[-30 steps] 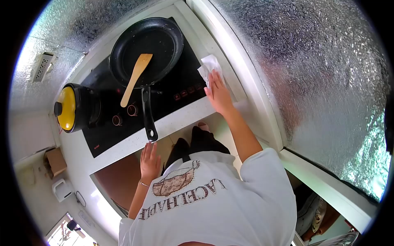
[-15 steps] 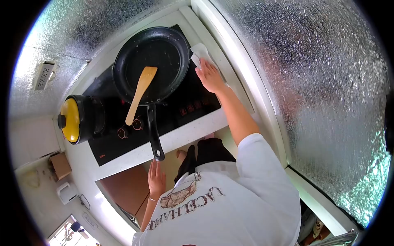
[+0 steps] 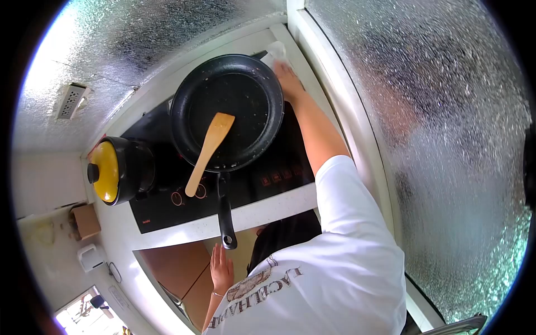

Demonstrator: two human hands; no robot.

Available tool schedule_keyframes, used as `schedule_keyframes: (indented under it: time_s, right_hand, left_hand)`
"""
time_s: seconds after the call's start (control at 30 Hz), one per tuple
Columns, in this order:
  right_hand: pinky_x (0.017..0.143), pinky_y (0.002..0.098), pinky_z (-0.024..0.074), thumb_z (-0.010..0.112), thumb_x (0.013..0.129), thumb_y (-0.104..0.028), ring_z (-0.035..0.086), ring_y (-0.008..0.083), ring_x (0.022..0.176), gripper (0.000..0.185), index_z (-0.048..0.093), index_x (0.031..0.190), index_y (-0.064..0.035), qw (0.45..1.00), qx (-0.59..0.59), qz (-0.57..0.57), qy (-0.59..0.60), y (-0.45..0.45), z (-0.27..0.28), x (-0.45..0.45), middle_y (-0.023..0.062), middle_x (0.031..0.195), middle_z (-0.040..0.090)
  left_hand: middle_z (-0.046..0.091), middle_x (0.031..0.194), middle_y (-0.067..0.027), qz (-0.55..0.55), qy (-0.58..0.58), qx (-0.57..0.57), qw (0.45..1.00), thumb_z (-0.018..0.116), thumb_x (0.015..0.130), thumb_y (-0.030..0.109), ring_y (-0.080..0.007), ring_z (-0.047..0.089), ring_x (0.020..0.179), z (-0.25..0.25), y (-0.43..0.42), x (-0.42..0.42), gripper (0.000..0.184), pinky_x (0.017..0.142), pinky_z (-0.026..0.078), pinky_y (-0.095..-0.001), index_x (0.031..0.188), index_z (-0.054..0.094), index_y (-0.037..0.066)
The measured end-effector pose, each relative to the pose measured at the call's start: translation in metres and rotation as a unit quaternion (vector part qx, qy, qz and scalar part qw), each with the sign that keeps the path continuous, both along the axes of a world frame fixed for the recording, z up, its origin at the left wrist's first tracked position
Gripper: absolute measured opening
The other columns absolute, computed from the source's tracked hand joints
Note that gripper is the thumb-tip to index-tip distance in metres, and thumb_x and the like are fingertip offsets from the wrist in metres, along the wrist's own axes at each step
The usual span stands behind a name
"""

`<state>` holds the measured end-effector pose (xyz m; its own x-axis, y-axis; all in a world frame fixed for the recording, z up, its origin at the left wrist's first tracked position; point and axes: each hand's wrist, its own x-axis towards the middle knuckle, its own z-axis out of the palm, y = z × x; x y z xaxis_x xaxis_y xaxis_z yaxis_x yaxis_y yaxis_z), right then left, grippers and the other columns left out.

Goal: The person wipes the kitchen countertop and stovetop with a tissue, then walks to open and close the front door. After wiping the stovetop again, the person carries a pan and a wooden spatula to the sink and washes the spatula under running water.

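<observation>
My right hand (image 3: 288, 84) is at the far right corner of the black hob (image 3: 167, 218), pressing a white paper towel (image 3: 275, 52) onto the surface beside the frying pan. Its fingers are slightly blurred. Low in the view, my left hand (image 3: 221, 270) hangs in front of the counter edge, fingers stretched out and holding nothing, just below the end of the pan's handle. The black frying pan (image 3: 234, 100) stands on the hob with its handle pointing toward me. A wooden spatula (image 3: 210, 153) lies across its rim, blade inside the pan.
A black pot with a yellow lid (image 3: 106, 172) stands at the left of the hob. Foil-like sheeting (image 3: 167, 39) covers the back wall, and a textured panel (image 3: 435, 111) rises on the right. A socket strip (image 3: 72, 101) hangs on the wall.
My right hand has slid the paper towel farther back along the hob's right side. The whole view has shifted, so the pan appears lower and more to the right. My left hand stays stretched out.
</observation>
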<state>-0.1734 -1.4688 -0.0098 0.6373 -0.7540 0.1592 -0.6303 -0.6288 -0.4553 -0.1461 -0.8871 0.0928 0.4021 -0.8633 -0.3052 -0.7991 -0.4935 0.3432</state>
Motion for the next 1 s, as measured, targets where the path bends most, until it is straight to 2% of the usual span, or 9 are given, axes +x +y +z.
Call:
schedule_keyframes:
  time_s: [0.13,0.37,0.43,0.47,0.57,0.67,0.9,0.93,1.0]
  right_hand:
    - [0.106,0.0356,0.0199,0.025,0.086,-0.027,0.026,0.0332,0.127,0.056,0.025,0.131,0.0059,0.996,0.076,-0.021,-0.046,-0.022,0.013,0.018,0.0212,0.136,0.028]
    - [0.106,0.0374,0.0203,0.024,0.087,-0.025,0.026,0.0333,0.127,0.052,0.028,0.129,0.0057,0.999,0.016,0.009,-0.033,-0.023,-0.001,0.015,0.0205,0.135,0.030]
    - [0.106,0.0380,0.0207,0.023,0.089,-0.023,0.025,0.0323,0.127,0.049,0.030,0.129,0.0042,0.997,-0.062,0.034,-0.027,-0.007,-0.004,0.001,0.0193,0.135,0.031]
    - [0.106,0.0380,0.0207,0.023,0.089,-0.023,0.025,0.0323,0.127,0.049,0.030,0.129,0.0042,0.997,-0.064,0.033,-0.027,0.001,-0.004,-0.005,0.0193,0.135,0.031]
    - [0.105,0.0377,0.0214,0.022,0.090,-0.022,0.026,0.0294,0.128,0.048,0.030,0.130,0.0030,0.999,-0.024,0.013,-0.034,0.026,0.004,-0.023,0.0174,0.135,0.032]
    - [0.106,0.0352,0.0201,0.022,0.090,-0.022,0.026,0.0232,0.129,0.047,0.027,0.133,-0.0015,0.998,0.047,0.003,-0.045,0.061,0.013,-0.049,0.0117,0.138,0.030]
    - [0.106,0.0354,0.0213,0.026,0.090,-0.020,0.027,0.0241,0.128,0.047,0.027,0.133,-0.0025,1.000,-0.001,0.019,-0.002,0.141,0.018,-0.116,0.0114,0.138,0.031]
    - [0.106,0.0361,0.0191,0.022,0.092,-0.023,0.024,0.0263,0.129,0.048,0.021,0.136,-0.0036,0.999,0.020,0.022,0.012,0.153,0.024,-0.125,0.0132,0.139,0.028]
    - [0.106,0.0362,0.0197,0.023,0.092,-0.024,0.025,0.0270,0.129,0.048,0.021,0.135,-0.0027,1.000,0.010,0.021,0.011,0.175,0.027,-0.142,0.0140,0.138,0.028]
  left_hand:
    - [0.033,0.133,-0.0198,0.026,-0.001,0.027,0.999,0.046,0.083,0.014,-0.0382,0.033,0.121,0.000,0.004,-0.007,0.049,0.099,0.029,-0.0455,0.129,0.032,0.002]
    - [0.032,0.133,-0.0202,0.016,0.001,0.046,0.999,0.046,0.082,0.014,-0.0378,0.032,0.122,0.003,-0.002,-0.008,0.049,0.100,0.028,-0.0452,0.128,0.033,0.000]
    - [0.032,0.133,-0.0202,0.008,0.000,0.035,0.999,0.046,0.082,0.014,-0.0375,0.032,0.122,0.004,-0.008,-0.004,0.049,0.100,0.028,-0.0450,0.127,0.034,0.000]
    - [0.032,0.133,-0.0203,-0.001,-0.002,0.025,1.000,0.046,0.082,0.014,-0.0372,0.032,0.122,0.004,-0.010,-0.002,0.049,0.100,0.028,-0.0448,0.127,0.034,0.000]
    - [0.033,0.133,-0.0198,-0.009,0.001,0.015,1.000,0.046,0.082,0.014,-0.0366,0.032,0.122,0.006,-0.016,0.004,0.049,0.100,0.027,-0.0446,0.127,0.034,0.000]
    - [0.033,0.133,-0.0189,-0.038,0.001,-0.026,0.999,0.046,0.082,0.014,-0.0361,0.032,0.122,-0.007,-0.010,0.011,0.049,0.100,0.028,-0.0449,0.128,0.034,0.001]
    - [0.033,0.134,-0.0176,-0.080,0.007,0.003,0.997,0.047,0.079,0.014,-0.0350,0.032,0.123,-0.008,-0.005,0.024,0.054,0.099,0.030,-0.0445,0.130,0.033,0.004]
    - [0.033,0.134,-0.0175,-0.088,0.008,-0.002,0.996,0.048,0.079,0.014,-0.0348,0.033,0.123,-0.009,-0.003,0.028,0.055,0.099,0.030,-0.0444,0.130,0.032,0.004]
    - [0.034,0.133,-0.0177,-0.098,0.013,-0.010,0.995,0.048,0.079,0.014,-0.0347,0.034,0.122,-0.005,-0.003,0.030,0.055,0.099,0.030,-0.0443,0.131,0.031,0.004]
